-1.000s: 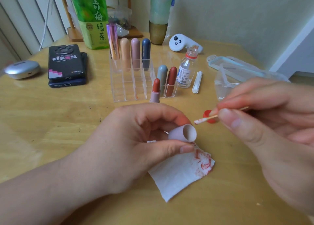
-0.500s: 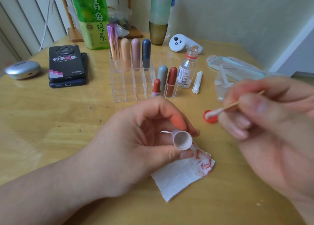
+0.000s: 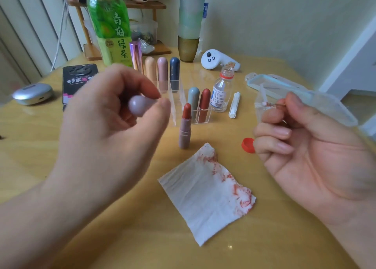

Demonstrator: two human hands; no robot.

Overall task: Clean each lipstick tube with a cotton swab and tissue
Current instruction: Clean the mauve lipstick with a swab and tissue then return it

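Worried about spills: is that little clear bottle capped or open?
Open: the small bottle has a bare neck; a red cap lies apart.

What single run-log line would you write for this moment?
left hand: holds lilac cap | right hand: pinches cotton swab | uncapped lipstick: standing upright | tissue: red-stained, untouched

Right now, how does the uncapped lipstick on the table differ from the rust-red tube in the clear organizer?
The uncapped lipstick shows its red bullet above a mauve base; the rust-red tube is capped. The uncapped lipstick stands on the table, outside the clear organizer; the rust-red tube sits in a front compartment. Both stand upright.
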